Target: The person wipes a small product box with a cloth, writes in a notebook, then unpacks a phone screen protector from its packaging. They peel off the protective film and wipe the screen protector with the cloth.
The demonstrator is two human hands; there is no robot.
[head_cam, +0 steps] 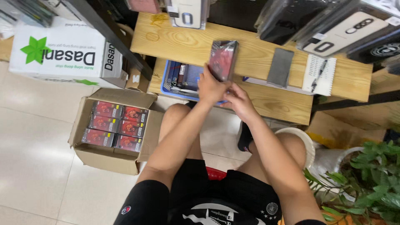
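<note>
Shrink-wrapped red-and-black box [223, 59], a flat retail pack with glare on its film, stands nearly upright above the edge of the wooden counter [258, 50], raised clear of the surface so that its lower end sits between both of a seated person's hands. Left hand [211, 86] is curled closed around the pack's bottom edge, fingers wrapped up its near side to steady it. Right hand [238, 100] sits just beside and below, fingers partly bent and touching the pack's lower corner or the left hand; whether it actually grips the pack cannot be told from this angle.

Behind the hands, a blue plastic basket [175, 85] rests on a lower wooden shelf [283, 106], holding small dark items within easy reach. On the floor to the person's left, an open cardboard carton [89, 156] has its flaps folded out, showing matching red packs [114, 125] laid flat in two neat columns, close enough to reach from the seat. A large white carton with green printing [62, 52] stands further back. On the counter lie a grey flat case [280, 66] and a small spiral notepad [318, 74], with packaged phone cases [346, 27] hanging above. A leafy green plant [366, 179] fills the lower right corner.
</note>
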